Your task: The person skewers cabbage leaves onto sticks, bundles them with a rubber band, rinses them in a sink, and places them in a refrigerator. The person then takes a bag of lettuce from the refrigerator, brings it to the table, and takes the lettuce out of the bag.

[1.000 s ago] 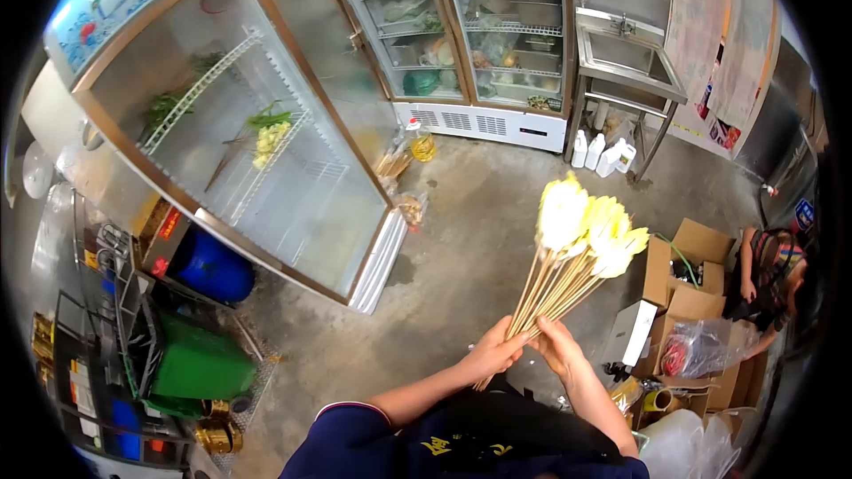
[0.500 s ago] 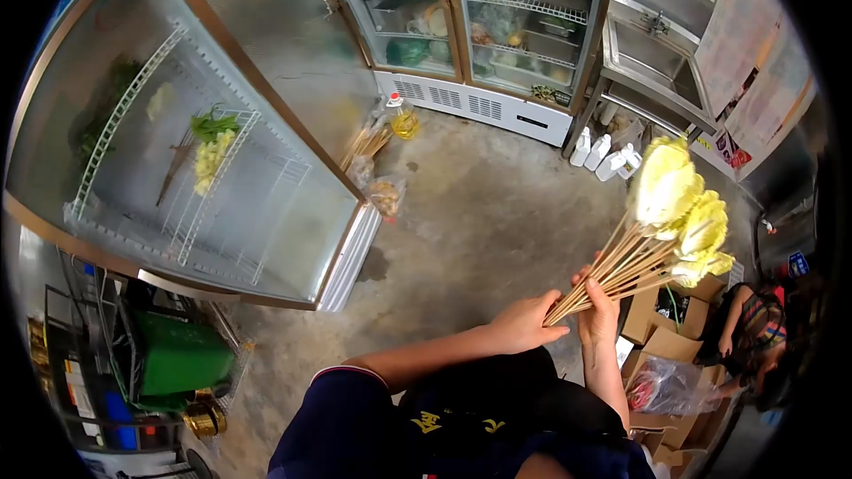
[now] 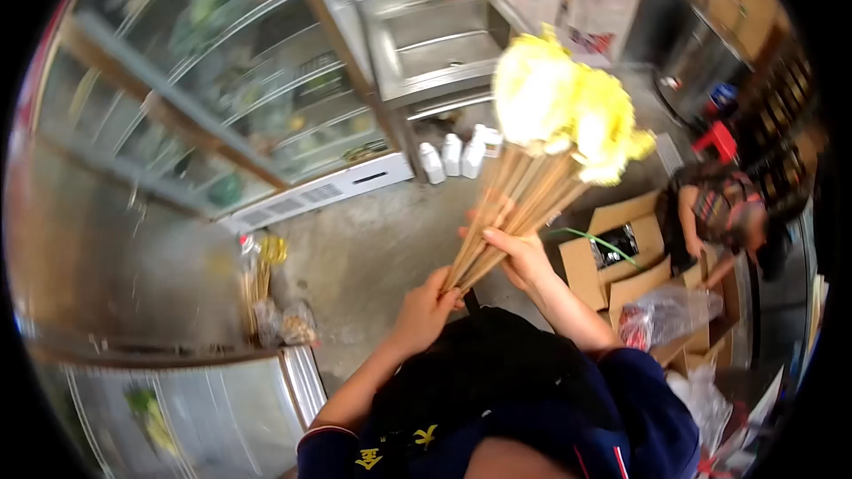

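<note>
A bunch of long wooden skewers [image 3: 522, 200] slants up in front of me, with pale yellow cabbage leaves [image 3: 541, 102] threaded on the far ends. My left hand [image 3: 426, 306] is closed around the lower tips of the sticks. Higher up the bundle, my right hand [image 3: 522, 257] wraps around the skewers, its thumb lying across the front. Some of its fingers are hidden behind the sticks. Motion slightly blurs the leaves.
Glass-door fridges [image 3: 266, 80] stand at the left, and a steel sink [image 3: 444, 44] is ahead. White bottles [image 3: 453, 155] sit below it. Open cardboard boxes [image 3: 612, 248] lie at the right, beside a bending person [image 3: 723, 208]. An oil bottle [image 3: 273, 249] stands on the floor.
My view has turned to the right, so the sink and boxes sit further left in it. Both hands still hold the skewers, which now stand more upright before me.
</note>
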`<act>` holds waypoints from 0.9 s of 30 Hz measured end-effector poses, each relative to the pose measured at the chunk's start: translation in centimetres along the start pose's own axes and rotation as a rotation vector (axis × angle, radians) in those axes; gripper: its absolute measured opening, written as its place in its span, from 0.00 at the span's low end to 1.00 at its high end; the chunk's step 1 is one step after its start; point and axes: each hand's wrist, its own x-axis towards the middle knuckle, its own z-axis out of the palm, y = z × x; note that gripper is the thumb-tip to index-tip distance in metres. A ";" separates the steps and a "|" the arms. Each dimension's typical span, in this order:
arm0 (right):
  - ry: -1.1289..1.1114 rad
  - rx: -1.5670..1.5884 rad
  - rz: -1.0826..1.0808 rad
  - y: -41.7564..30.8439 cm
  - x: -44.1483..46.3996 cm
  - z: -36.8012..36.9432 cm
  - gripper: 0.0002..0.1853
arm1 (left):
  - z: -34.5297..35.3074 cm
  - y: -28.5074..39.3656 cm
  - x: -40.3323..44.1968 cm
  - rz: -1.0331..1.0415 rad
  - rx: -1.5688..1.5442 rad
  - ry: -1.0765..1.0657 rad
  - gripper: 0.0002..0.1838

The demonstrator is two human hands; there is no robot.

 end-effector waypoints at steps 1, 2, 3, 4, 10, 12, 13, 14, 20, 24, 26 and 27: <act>-0.006 -0.058 0.046 -0.8 0.8 -0.4 0.33 | 0.0 0.0 0.5 -0.069 -0.167 -0.030 0.17; -0.035 -0.081 0.051 -1.1 1.7 -1.3 0.32 | 0.4 -0.6 1.7 -0.076 -0.264 -0.093 0.16; -0.069 -0.112 0.066 -1.2 3.4 -2.3 0.31 | 0.3 -1.6 3.5 -0.085 -0.368 -0.147 0.16; -0.088 -0.126 0.073 -1.4 4.5 -3.0 0.31 | 0.5 -2.4 4.8 -0.095 -0.474 -0.199 0.15; -0.116 -0.262 0.123 -3.2 20.3 -6.0 0.28 | -4.9 -3.9 23.0 -0.311 -0.790 -0.331 0.16; -0.124 -0.237 0.195 -4.4 25.8 -6.6 0.28 | -7.1 -4.2 28.0 -0.268 -0.974 -0.417 0.16; -0.131 -0.220 0.240 -4.8 28.4 -6.7 0.28 | -8.2 -4.1 30.0 -0.254 -1.071 -0.452 0.16; -0.148 -0.159 0.228 -5.1 31.0 -6.8 0.23 | -9.1 -3.4 32.1 -0.313 -1.143 -0.411 0.14; -0.158 -0.286 0.385 -5.9 47.2 -10.0 0.29 | -15.2 -3.2 45.7 -0.399 -1.200 -0.219 0.11; -0.032 -0.415 0.407 -8.7 52.6 -15.4 0.33 | -16.9 -4.2 53.5 -0.486 -1.335 -0.058 0.11; 0.063 -0.673 0.396 -10.5 55.9 -20.6 0.27 | -17.2 -4.3 57.3 -0.532 -1.485 0.010 0.11; 0.116 -0.780 0.380 -11.6 58.2 -23.7 0.25 | -17.3 -4.0 59.4 -0.563 -1.535 0.051 0.11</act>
